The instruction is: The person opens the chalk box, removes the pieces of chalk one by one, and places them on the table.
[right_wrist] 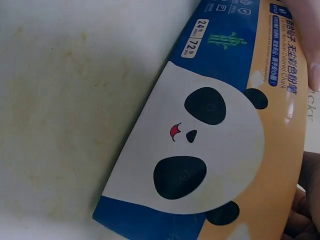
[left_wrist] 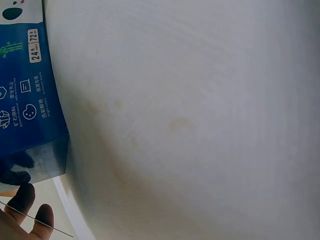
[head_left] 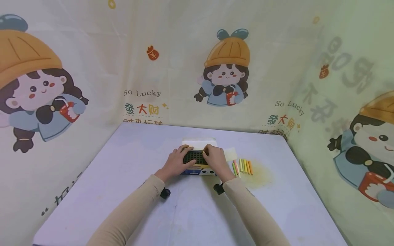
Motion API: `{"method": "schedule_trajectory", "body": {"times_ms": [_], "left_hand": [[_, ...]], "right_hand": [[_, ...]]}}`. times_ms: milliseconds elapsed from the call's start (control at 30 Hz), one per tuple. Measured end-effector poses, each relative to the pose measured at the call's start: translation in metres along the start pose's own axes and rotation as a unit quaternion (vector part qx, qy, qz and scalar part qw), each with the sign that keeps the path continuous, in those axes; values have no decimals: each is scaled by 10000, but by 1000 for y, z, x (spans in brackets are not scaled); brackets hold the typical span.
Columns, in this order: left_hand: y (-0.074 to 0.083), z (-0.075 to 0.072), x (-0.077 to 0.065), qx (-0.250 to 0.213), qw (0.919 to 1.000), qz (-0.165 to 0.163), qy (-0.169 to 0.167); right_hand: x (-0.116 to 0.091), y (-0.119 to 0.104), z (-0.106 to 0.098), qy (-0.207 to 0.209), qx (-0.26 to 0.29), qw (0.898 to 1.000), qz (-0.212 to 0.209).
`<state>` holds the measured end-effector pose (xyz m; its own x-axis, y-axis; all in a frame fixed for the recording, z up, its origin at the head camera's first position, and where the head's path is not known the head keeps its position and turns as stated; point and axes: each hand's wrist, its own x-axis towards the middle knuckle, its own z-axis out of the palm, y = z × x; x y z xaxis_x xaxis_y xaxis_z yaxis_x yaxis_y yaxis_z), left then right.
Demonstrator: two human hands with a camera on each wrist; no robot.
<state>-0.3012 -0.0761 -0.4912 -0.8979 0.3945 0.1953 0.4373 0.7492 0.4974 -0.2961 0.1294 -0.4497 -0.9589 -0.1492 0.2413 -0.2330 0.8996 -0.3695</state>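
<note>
A blue and yellow colored-chalk box (head_left: 191, 172) with a panda face stands on the table, its top open over a black grid of holes (head_left: 194, 156). My left hand (head_left: 175, 164) grips the box's left side, thumb along the near edge and fingers toward the far edge. In the left wrist view two fingertips (left_wrist: 44, 215) show by the box's end. Over the right part of the grid, my right hand (head_left: 215, 160) pinches a small yellowish chalk stick (head_left: 203, 152), mostly hidden by the fingers. The panda front (right_wrist: 235, 135) fills much of the right wrist view.
Several yellow and orange chalk sticks (head_left: 246, 166) lie in a row right of the box. Pink and green chalk sticks (head_left: 235, 167) lie closer to my right wrist. Behind them is a pale sheet (head_left: 230, 154). The box's white flap (head_left: 200, 141) extends backward.
</note>
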Motion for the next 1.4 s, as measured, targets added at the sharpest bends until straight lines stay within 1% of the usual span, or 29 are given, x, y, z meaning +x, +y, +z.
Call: {"method": "schedule_trajectory", "body": {"times_ms": [67,300,433,600,800,900,1067,1267,1400], "left_hand": [[1,0,0,15,10000,-20,-9],[2,0,0,27,10000,-50,-30],[2,0,0,36,9999,-77,-55],[2,1,1,47,9999,-91,-28],[2,2,1,37,9999,-114,-62],[2,2,1,58,9999,-116,-61],[1,2,1,72,9999,-116,-38],[1,2,1,9,9999,-137,-87],[1,2,1,14,9998,-176,-99]], "right_hand": [[1,-1,1,-16,-137,9999,29],[3,-6,1,-286,-578,9977,229],[3,-6,0,-306,-715,9968,174],[2,-4,1,-240,-766,9968,31],[1,-2,3,59,-823,9964,-175],[0,-2,3,101,-746,9971,-145],[0,-1,4,58,-592,9982,14],[-1,1,4,249,-503,9983,-136],[0,1,5,231,-508,9983,-185]]}}
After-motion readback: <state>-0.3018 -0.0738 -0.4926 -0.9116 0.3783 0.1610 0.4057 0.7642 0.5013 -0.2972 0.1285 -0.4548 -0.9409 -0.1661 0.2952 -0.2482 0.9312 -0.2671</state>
